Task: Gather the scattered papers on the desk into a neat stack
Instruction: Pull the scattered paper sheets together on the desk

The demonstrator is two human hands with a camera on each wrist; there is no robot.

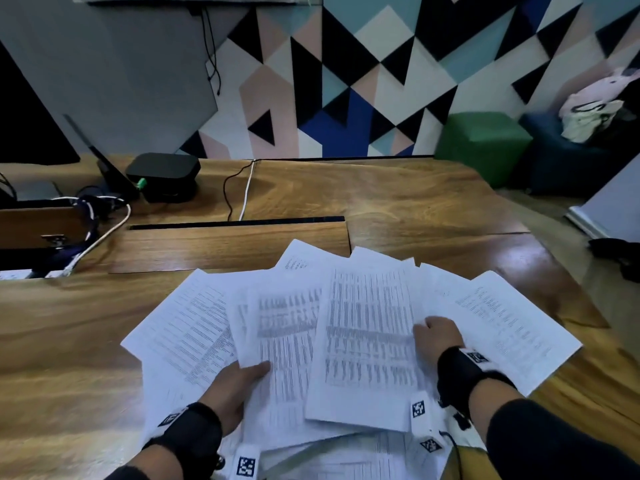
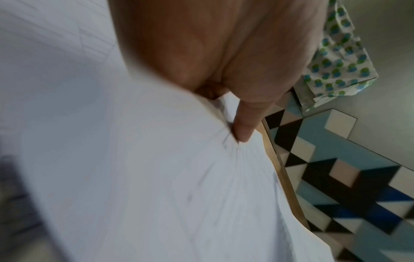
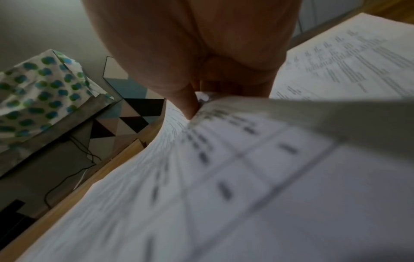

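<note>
A person's two hands work a fan of printed papers (image 1: 367, 327) spread across a wooden worktop (image 1: 398, 206). The left hand (image 1: 232, 386) grasps a sheet at its lower left corner, thumb lying on top and the fingers hidden beneath the page; in the left wrist view the thumb (image 2: 246, 122) presses into the white paper (image 2: 156, 177), creasing it. The right hand (image 1: 438, 336) grips the right edge of the middle sheet, its fingers curled over the margin, while in the right wrist view a fingertip (image 3: 188, 106) pinches the bowed, printed page (image 3: 224, 177). More sheets lie just outside each hand, one to the left of the left thumb and one beyond the right knuckles, all overlapping. Black wrist straps with coded tags (image 1: 419, 408) ring both wrists. Well past the fingertips, a black box (image 1: 162, 174) and cables (image 1: 239, 192) sit at the far side of the worktop, before a wall of coloured triangles (image 1: 381, 64).
</note>
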